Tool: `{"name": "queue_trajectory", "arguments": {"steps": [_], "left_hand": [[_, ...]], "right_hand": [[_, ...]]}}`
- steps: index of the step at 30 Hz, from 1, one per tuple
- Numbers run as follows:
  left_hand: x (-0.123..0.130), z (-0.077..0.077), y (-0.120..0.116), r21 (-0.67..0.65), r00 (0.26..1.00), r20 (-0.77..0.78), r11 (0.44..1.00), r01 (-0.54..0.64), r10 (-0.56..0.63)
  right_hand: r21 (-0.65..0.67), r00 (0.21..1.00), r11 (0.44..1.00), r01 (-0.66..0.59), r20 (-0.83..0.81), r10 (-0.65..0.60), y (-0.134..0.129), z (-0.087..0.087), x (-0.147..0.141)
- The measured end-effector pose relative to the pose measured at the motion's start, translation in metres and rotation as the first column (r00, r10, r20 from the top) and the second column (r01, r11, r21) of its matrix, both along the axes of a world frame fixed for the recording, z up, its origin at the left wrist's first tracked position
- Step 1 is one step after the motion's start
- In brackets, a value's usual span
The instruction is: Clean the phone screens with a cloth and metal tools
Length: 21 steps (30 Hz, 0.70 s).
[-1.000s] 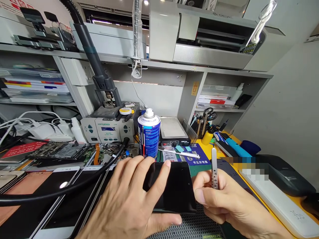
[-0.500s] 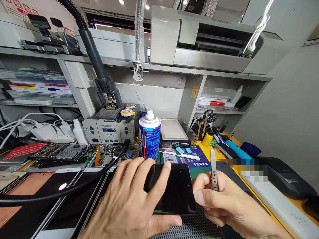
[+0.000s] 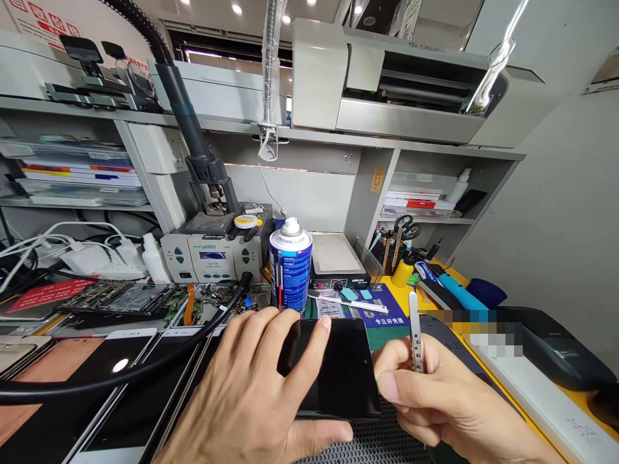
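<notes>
A black smartphone (image 3: pixel 344 377) lies face up on the dark perforated mat (image 3: pixel 372 441), its screen dark. Across its left part reaches my left hand (image 3: pixel 256 380), with the index finger on the screen, the thumb along the near edge and the other fingers toward the far edge. My right hand (image 3: pixel 435 393) is closed around metal tweezers (image 3: pixel 414 332), which stand nearly upright with one end pointing up. The thumb and index finger of that hand are pinched at the phone's right edge. Whether anything small sits in that pinch is hidden.
Beyond the phone stand a blue spray can (image 3: pixel 290 274), a white brush (image 3: pixel 351 301) and a hot plate (image 3: pixel 338 254). A black hose (image 3: pixel 120 385) crosses several phones at left, before a hot-air station (image 3: pixel 213 254). A white power bank (image 3: pixel 541 393) lies at right.
The view has tilted very slightly. Both hands, the phone and the tweezers keep practically the same position.
</notes>
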<state>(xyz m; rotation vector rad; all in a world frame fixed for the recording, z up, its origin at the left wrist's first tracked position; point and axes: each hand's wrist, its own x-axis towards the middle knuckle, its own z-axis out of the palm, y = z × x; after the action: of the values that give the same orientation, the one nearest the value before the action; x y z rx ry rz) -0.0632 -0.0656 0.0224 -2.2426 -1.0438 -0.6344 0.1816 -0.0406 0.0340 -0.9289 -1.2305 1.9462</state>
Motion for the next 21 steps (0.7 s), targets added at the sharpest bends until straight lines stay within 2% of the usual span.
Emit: {"name": "queue_trajectory", "arguments": {"steps": [13, 21], "left_hand": [[0.0004, -0.0003, -0.0004, -0.005, 1.000, -0.001, 1.000, 0.000, 0.000], [0.0004, -0.0003, 0.0009, -0.014, 1.000, -0.005, 1.000, 0.001, -0.001]], "right_hand": [[0.023, 0.998, 1.000, 0.002, 0.061, -0.004, 0.0007, 0.0007, -0.0011], [0.033, 0.999, 0.999, -0.012, 0.045, 0.010, 0.0002, 0.0015, -0.0023]]}}
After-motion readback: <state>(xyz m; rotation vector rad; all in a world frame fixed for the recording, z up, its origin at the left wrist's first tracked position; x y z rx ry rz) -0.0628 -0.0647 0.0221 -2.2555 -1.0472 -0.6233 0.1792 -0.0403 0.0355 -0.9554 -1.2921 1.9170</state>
